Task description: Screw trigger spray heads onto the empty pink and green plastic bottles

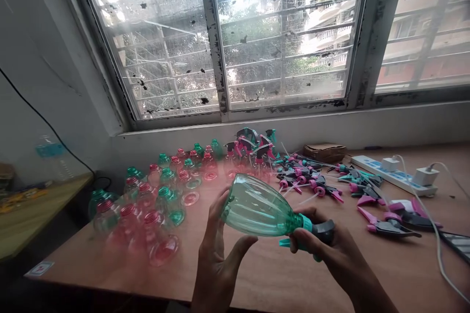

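Note:
A clear green spray bottle [257, 208] lies tilted on its side in the air above the table, its base toward the left. My right hand [323, 242] grips it at the neck, with fingers around the turquoise collar [305, 222] and the dark grey trigger head [323, 231]. At the other end, my left hand [220, 254] cradles the base, fingers along the bottom and thumb just beneath the bottle's side. Part of the trigger head is hidden behind my right fingers.
Several uncapped red and green bottles [152, 225] stand on the table's left. Bottles with spray heads fitted [257, 149] stand at the back. Loose pink, grey and turquoise trigger heads [312, 181] lie right, near a white power strip [394, 176], its cables and a cardboard piece [325, 151].

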Action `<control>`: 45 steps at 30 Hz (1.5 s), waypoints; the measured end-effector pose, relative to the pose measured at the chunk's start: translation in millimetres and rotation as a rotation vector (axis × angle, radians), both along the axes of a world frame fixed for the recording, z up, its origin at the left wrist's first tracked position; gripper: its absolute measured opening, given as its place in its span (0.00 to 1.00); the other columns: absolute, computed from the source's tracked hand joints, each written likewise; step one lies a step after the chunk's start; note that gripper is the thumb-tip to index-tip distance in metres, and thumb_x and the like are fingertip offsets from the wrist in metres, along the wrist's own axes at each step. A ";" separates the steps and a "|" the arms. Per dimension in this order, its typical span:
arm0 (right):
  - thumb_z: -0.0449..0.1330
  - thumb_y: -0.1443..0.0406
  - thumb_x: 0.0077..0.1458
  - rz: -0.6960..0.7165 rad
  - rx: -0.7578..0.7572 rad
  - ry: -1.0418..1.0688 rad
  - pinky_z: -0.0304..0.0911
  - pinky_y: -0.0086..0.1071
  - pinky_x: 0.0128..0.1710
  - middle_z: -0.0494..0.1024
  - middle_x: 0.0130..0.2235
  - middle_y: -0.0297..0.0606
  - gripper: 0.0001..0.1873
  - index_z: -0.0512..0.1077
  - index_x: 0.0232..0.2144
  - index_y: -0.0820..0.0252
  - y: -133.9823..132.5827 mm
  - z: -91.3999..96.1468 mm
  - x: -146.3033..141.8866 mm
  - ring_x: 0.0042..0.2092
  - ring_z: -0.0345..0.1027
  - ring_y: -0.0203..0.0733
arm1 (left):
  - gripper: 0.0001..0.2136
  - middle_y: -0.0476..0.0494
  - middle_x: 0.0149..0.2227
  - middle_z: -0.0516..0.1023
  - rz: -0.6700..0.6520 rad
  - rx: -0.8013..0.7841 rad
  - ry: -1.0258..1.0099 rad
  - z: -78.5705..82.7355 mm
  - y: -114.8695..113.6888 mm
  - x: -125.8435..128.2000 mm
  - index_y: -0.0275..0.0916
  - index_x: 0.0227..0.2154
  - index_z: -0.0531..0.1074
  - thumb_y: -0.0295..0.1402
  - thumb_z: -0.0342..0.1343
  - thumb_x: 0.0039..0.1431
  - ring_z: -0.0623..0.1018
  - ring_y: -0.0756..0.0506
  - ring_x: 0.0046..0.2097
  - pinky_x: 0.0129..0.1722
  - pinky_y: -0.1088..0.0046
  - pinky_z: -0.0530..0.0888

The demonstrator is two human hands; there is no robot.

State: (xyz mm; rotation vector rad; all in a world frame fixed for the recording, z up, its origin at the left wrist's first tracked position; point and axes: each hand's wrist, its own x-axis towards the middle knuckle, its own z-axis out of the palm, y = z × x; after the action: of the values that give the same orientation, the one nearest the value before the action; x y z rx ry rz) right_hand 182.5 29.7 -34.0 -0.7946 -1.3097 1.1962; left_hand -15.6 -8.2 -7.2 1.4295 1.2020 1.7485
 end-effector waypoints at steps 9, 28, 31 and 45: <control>0.72 0.55 0.55 -0.031 0.081 -0.002 0.66 0.29 0.29 0.81 0.25 0.31 0.14 0.77 0.37 0.57 -5.1 3.8 -3.9 0.28 0.74 0.41 | 0.40 0.38 0.65 0.71 0.022 -0.012 -0.073 -7.4 5.5 4.6 0.50 0.65 0.61 0.43 0.73 0.51 0.68 0.30 0.68 0.66 0.51 0.68; 0.71 0.49 0.54 -0.061 0.032 0.060 0.64 0.30 0.23 0.80 0.23 0.33 0.20 0.75 0.38 0.57 -3.1 6.2 -5.1 0.27 0.76 0.44 | 0.29 0.42 0.66 0.70 0.067 0.023 0.064 -5.4 9.1 -4.1 0.51 0.62 0.68 0.45 0.67 0.58 0.64 0.31 0.70 0.67 0.52 0.64; 0.69 0.49 0.56 -0.041 0.017 0.096 0.63 0.30 0.24 0.80 0.22 0.32 0.19 0.75 0.38 0.56 -0.5 3.9 -2.0 0.28 0.76 0.44 | 0.29 0.44 0.69 0.65 0.057 0.070 0.187 -10.6 10.9 -11.1 0.55 0.63 0.66 0.42 0.66 0.61 0.61 0.33 0.72 0.69 0.50 0.61; 0.72 0.53 0.56 0.048 0.058 0.213 0.71 0.30 0.31 0.80 0.23 0.30 0.16 0.77 0.40 0.56 2.4 -3.5 0.2 0.26 0.75 0.39 | 0.29 0.47 0.71 0.64 -0.046 0.068 0.055 -7.5 5.8 -5.6 0.57 0.64 0.66 0.41 0.66 0.61 0.60 0.33 0.72 0.68 0.53 0.64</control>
State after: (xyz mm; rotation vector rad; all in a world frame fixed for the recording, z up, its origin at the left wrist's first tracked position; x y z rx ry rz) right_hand 182.7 32.1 -37.5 -0.5803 -1.1872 1.2395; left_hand -21.3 -2.4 -14.7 1.5415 1.1382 1.7443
